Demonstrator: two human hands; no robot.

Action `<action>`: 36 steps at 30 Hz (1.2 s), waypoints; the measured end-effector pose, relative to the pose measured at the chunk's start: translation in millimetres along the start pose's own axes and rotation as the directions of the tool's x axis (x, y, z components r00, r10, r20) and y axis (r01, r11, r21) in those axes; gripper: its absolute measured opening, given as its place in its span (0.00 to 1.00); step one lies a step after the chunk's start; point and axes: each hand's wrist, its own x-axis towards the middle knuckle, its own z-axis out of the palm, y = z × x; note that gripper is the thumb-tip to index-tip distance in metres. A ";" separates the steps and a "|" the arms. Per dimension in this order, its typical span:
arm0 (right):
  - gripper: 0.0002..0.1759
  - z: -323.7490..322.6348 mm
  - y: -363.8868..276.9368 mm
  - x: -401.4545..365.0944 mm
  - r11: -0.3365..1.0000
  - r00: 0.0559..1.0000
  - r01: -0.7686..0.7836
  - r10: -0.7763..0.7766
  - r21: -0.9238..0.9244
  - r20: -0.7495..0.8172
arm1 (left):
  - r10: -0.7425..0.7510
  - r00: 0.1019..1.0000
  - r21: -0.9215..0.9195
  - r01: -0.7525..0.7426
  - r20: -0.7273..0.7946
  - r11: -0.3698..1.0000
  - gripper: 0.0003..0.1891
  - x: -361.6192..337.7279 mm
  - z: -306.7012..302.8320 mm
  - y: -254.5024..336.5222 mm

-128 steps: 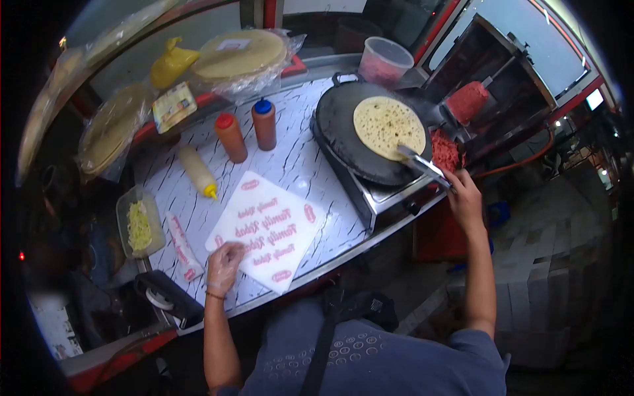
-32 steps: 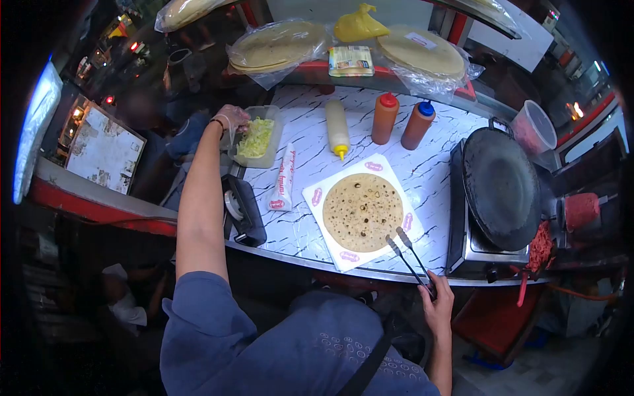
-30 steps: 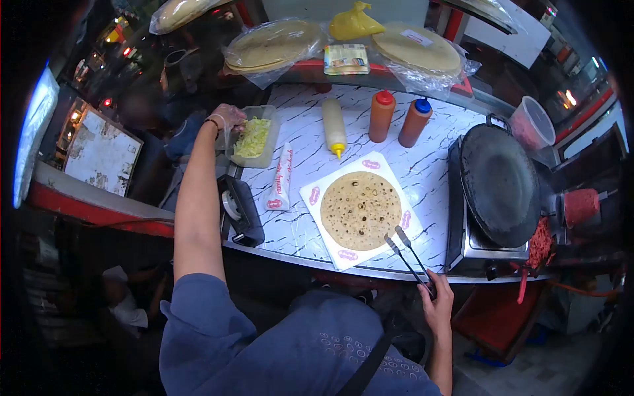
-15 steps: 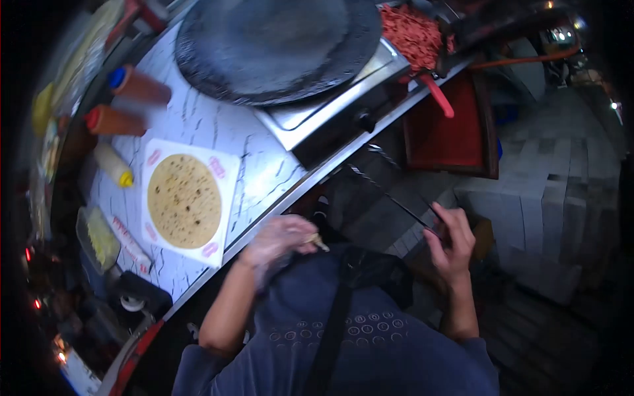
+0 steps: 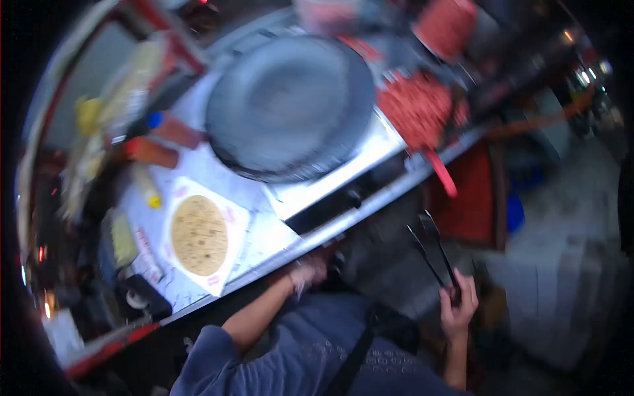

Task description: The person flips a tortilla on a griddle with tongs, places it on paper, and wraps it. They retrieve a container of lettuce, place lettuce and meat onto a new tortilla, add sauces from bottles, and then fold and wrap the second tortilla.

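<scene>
My right hand (image 5: 460, 305) is closed around the handle end of a pair of black tongs (image 5: 434, 256). The tongs point up and away from me, and their two tips stand apart over the floor with nothing between them. My left hand (image 5: 309, 272), in a clear plastic glove, is close to the counter's front edge; motion blur hides its fingers and anything in them. A round, brown-spotted flatbread (image 5: 199, 235) lies flat on a white printed paper sheet (image 5: 239, 212) on the counter, left of a round dark griddle (image 5: 290, 105).
Shredded red food (image 5: 415, 112) sits right of the griddle, beside a red handle (image 5: 441, 175). Blue-capped (image 5: 177, 130) and red-capped (image 5: 155, 153) sauce bottles and a yellow-tipped bottle (image 5: 146, 187) are behind the flatbread. A tub of pale shreds (image 5: 123, 239) stands at the left.
The view has swung, so the counter sits lower in it. My right hand has raised the tongs to point more upright. My left hand, earlier pinching a small pale scrap, has moved toward the counter edge.
</scene>
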 end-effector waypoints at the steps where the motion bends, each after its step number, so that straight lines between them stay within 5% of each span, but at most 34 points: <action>1: 0.26 8.5 3.1 6.3 0.997 1.000 0.017 -0.016 0.070 -0.005 | -0.082 0.990 0.210 0.055 0.118 0.976 0.22 -60.9 26.5 39.4; 2: 0.26 15.2 1.9 17.9 0.993 0.999 0.043 -0.045 0.108 0.014 | 0.005 0.988 0.575 -0.096 0.157 0.813 0.22 -122.3 54.7 83.3; 3: 0.25 20.7 -0.2 30.1 0.988 0.997 0.065 -0.070 0.141 0.034 | 0.045 0.980 0.846 -0.188 0.191 0.499 0.22 -182.2 86.4 122.9; 5: 0.25 31.7 -6.0 54.5 0.972 0.986 0.147 -0.160 0.181 0.057 | 0.059 0.970 0.827 -0.234 0.238 0.512 0.20 -284.2 123.3 192.0; 7: 0.27 46.6 -18.2 77.1 0.930 0.953 0.296 -0.302 0.217 -0.005 | 0.183 0.963 0.675 -0.270 0.199 0.686 0.17 -366.0 129.6 242.5; 8: 0.26 50.9 -26.2 82.8 0.919 0.949 0.303 -0.315 0.251 0.008 | 0.379 0.905 0.761 -0.383 0.195 0.523 0.15 -396.0 123.7 268.4; 9: 0.26 55.1 -33.9 87.2 0.910 0.947 0.302 -0.321 0.283 0.022 | 0.648 0.741 0.843 -0.452 0.174 0.291 0.14 -420.6 118.3 286.3; 11: 0.26 62.9 -48.5 93.8 0.890 0.926 0.358 -0.378 0.282 0.016 | 0.889 0.457 0.965 -0.227 -0.011 0.129 0.12 -453.8 102.4 330.8; 12: 0.25 66.1 -58.2 94.5 0.885 0.919 0.374 -0.394 0.276 0.019 | 0.944 0.315 0.990 -0.127 0.092 -0.054 0.12 -463.0 73.5 357.4; 14: 0.25 71.5 -77.5 89.2 0.882 0.912 0.393 -0.410 0.261 0.011 | 1.000 0.005 0.999 0.021 0.029 -0.029 0.11 -465.4 15.3 397.6; 15: 0.25 73.1 -87.1 85.9 0.884 0.913 0.393 -0.409 0.253 0.010 | 0.994 -0.039 0.995 -0.003 -0.098 0.098 0.10 -466.4 0.4 418.0; 17: 0.25 76.3 -107.3 75.8 0.887 0.913 0.400 -0.408 0.230 -0.016 | 0.982 -0.144 0.975 0.200 0.123 -0.093 0.10 -470.7 -17.5 450.7; 18: 0.25 76.1 -116.4 68.5 0.896 0.916 0.394 -0.400 0.202 -0.014 | 0.977 -0.153 0.975 0.191 0.147 -0.116 0.10 -475.6 -11.1 461.0; 22: 0.25 84.5 -141.9 40.9 0.941 0.953 0.303 -0.298 0.151 -0.057 | 0.790 -0.464 0.915 0.149 0.400 -0.375 0.09 -516.9 43.1 500.6; 24: 0.25 86.7 -153.6 28.6 0.957 0.967 0.251 -0.242 0.146 -0.076 | 0.673 -0.400 0.751 0.550 0.622 -0.367 0.09 -542.7 65.7 533.9; 25: 0.25 87.7 -160.1 25.1 0.959 0.967 0.253 -0.245 0.126 -0.073 | 0.671 -0.402 0.754 0.538 0.622 -0.377 0.09 -544.5 64.8 553.5; 27: 0.25 89.2 -169.8 18.4 0.963 0.966 0.252 -0.245 0.098 -0.077 | 0.893 -0.107 0.670 0.701 0.438 -0.245 0.10 -548.3 64.4 589.8; 28: 0.25 89.9 -173.3 16.5 0.963 0.965 0.255 -0.247 0.087 -0.091 | 0.889 -0.109 0.673 0.696 0.444 -0.251 0.10 -550.4 57.8 603.2; 30: 0.24 94.2 -174.4 14.9 0.966 0.967 0.239 -0.227 0.097 -0.116 | 0.679 -0.245 0.602 0.715 0.692 -0.356 0.09 -556.6 52.8 617.6; 31: 0.24 96.8 -173.5 15.2 0.968 0.969 0.229 -0.216 0.100 -0.123 | 0.674 -0.237 0.597 0.713 0.699 -0.368 0.09 -552.3 58.0 618.6; 34: 0.25 98.3 -165.6 26.3 0.961 0.961 0.259 -0.246 0.100 -0.130 | 0.790 -0.427 0.898 0.184 0.439 -0.400 0.06 -528.2 65.7 615.7; 36: 0.25 94.5 -157.9 40.9 0.958 0.956 0.263 -0.244 0.114 -0.162 | 0.874 -0.202 0.896 0.152 0.441 -0.417 0.11 -527.4 56.9 615.0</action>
